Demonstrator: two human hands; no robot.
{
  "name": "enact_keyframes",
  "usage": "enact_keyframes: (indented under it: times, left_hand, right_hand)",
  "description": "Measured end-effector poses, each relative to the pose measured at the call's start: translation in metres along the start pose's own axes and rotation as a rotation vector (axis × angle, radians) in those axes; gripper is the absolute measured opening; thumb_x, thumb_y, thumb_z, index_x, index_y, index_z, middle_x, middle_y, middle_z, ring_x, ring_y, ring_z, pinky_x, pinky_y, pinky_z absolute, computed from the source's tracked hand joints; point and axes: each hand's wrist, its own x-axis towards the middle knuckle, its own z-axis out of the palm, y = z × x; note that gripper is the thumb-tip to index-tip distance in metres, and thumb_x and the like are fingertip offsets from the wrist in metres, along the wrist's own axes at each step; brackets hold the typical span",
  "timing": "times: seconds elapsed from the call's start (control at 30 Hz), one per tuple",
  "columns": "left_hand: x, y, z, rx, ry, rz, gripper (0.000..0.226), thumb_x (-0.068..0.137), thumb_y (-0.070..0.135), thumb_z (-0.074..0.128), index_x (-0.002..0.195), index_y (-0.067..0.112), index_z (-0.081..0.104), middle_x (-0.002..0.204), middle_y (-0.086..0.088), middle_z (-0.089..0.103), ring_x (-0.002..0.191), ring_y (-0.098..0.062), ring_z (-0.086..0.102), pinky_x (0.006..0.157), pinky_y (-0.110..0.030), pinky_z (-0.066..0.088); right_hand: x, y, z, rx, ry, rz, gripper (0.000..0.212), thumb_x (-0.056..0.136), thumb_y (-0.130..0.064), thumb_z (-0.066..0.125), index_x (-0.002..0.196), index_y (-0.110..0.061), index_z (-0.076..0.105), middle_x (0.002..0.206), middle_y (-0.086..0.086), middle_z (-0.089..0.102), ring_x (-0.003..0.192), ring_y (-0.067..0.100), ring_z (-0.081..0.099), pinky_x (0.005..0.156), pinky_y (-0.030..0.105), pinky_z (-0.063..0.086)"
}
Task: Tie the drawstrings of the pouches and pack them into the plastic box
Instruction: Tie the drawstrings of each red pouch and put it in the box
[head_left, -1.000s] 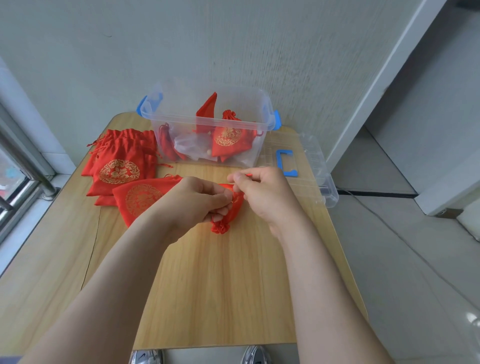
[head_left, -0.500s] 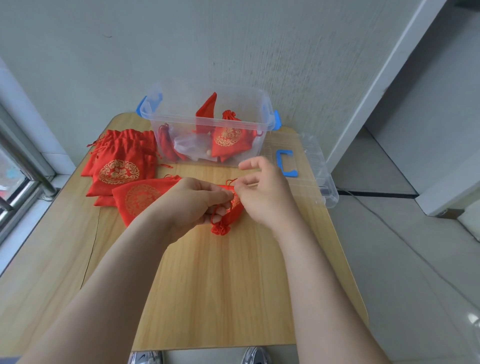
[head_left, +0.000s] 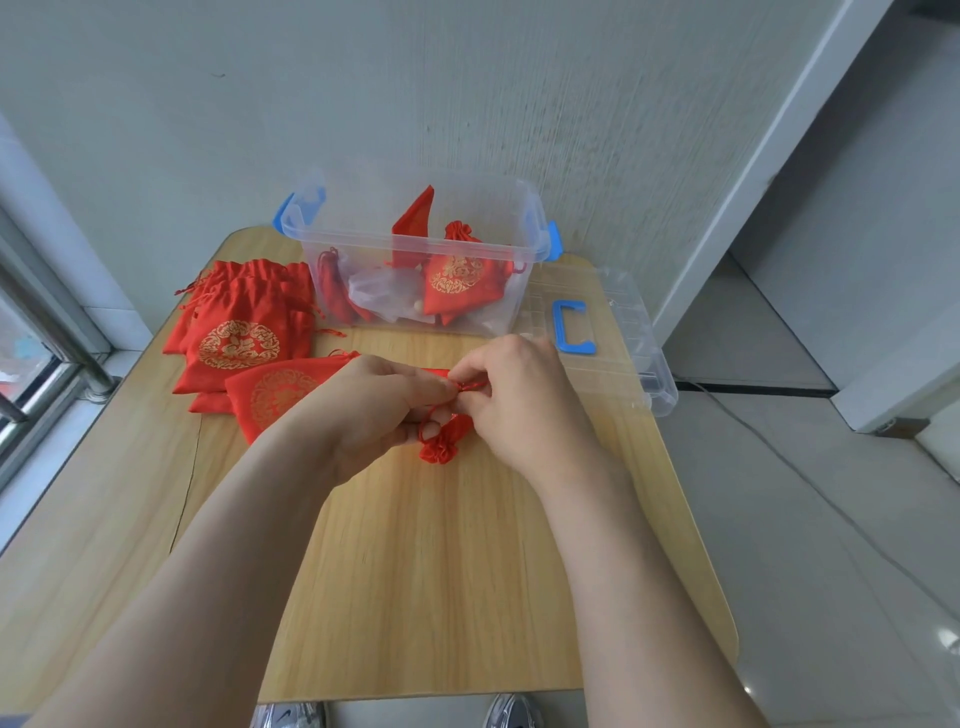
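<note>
Wooden table (head_left: 426, 571) by a wall – red pouch (head_left: 441, 441) at centre, soft, light satin, best held at its gathered neck – left hand (head_left: 374, 410) grips it, right hand (head_left: 519, 395) pinches its thin drawstring (head_left: 470, 385)

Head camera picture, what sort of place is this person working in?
Most likely a plain room indoors, a home or small office corner: a small wooden table against a bare grey wall, a window frame at the left, tiled floor at the right.
</note>
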Motion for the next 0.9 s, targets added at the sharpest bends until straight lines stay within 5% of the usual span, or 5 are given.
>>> enact_keyframes:
  times: [0.17, 0.3, 0.5, 0.73, 0.9]
  left_hand:
    - [0.001, 0.001, 0.001, -0.043, 0.023, 0.002, 0.029, 0.083, -0.005, 0.069, 0.11, -0.014, 0.073, 0.089, -0.02, 0.068, 0.083, -0.028, 0.06, 0.08, -0.035, 0.054]
    - [0.002, -0.001, -0.002, 0.099, 0.193, 0.058, 0.054, 0.06, -0.006, 0.084, 0.111, 0.009, 0.072, 0.105, -0.016, 0.071, 0.093, -0.033, 0.074, 0.092, -0.046, 0.063]
    - [0.001, -0.005, 0.001, 0.294, 0.334, 0.246, 0.012, 0.081, 0.004, 0.088, 0.083, 0.008, 0.077, 0.066, 0.001, 0.072, 0.045, 0.0, 0.056, 0.046, -0.014, 0.041]
    - [-0.007, 0.001, 0.008, 0.41, 0.186, 0.278, 0.021, 0.088, 0.001, 0.073, 0.085, 0.018, 0.085, 0.079, -0.002, 0.081, 0.056, -0.006, 0.062, 0.058, -0.02, 0.049]
    - [-0.007, 0.003, 0.007, 0.378, 0.078, 0.225, 0.023, 0.086, 0.033, 0.076, 0.085, 0.011, 0.082, 0.096, -0.017, 0.079, 0.103, -0.041, 0.072, 0.104, -0.059, 0.055]
  right_hand:
    - [0.0, 0.002, 0.003, -0.087, -0.003, 0.003, 0.01, 0.095, -0.018, 0.077, 0.099, -0.023, 0.085, 0.096, 0.004, 0.075, 0.092, 0.024, 0.068, 0.081, 0.04, 0.059]
    - [0.002, 0.004, 0.004, -0.051, -0.04, 0.082, 0.012, 0.099, -0.021, 0.071, 0.095, -0.023, 0.083, 0.094, 0.0, 0.072, 0.088, 0.019, 0.067, 0.075, 0.033, 0.055]
    - [0.004, 0.004, -0.003, 0.272, -0.118, 0.252, 0.019, 0.103, -0.024, 0.065, 0.092, -0.024, 0.08, 0.092, -0.009, 0.074, 0.089, 0.008, 0.066, 0.07, 0.023, 0.048]
    - [0.001, 0.001, -0.009, 0.533, -0.14, 0.446, 0.021, 0.106, -0.023, 0.063, 0.095, -0.019, 0.08, 0.077, -0.013, 0.065, 0.077, 0.004, 0.058, 0.076, 0.027, 0.046]
    - [-0.001, -0.001, -0.009, 0.55, -0.103, 0.466, 0.028, 0.106, -0.024, 0.063, 0.081, -0.022, 0.076, 0.086, -0.007, 0.075, 0.084, 0.009, 0.067, 0.088, 0.031, 0.055]
